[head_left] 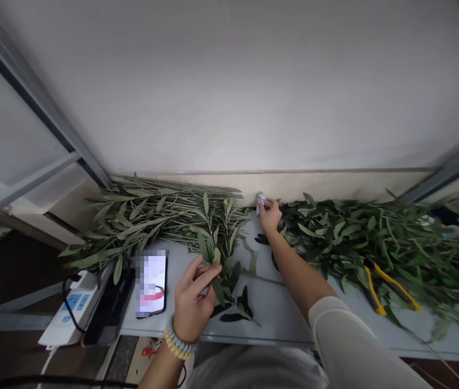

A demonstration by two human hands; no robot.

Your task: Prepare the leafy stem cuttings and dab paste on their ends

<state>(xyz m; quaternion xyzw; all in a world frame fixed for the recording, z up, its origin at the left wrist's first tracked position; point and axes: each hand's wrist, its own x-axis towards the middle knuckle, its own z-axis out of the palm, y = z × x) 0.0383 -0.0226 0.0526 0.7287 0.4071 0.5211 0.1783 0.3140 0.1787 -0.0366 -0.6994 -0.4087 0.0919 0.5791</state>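
Note:
My left hand (197, 294), with a beaded bracelet at its wrist, has its fingers closed on a leafy sprig (210, 246) above the grey table. Stretched toward the wall, my right hand (270, 214) pinches a small white and purple packet (261, 203) at the table's back edge. A pile of leafy stems (144, 216) lies behind and left of my left hand. Loose leaves (237, 310) rest just to the right of it. To the right of my right hand spreads a larger heap of green branches (359, 232).
A lit phone (152, 283) lies on the table (270, 319) left of my left hand. Farther left are a dark device (110, 308) and a white power strip (69, 310) with cables. Yellow-handled pliers (391, 289) sit at the right. Metal posts flank both sides.

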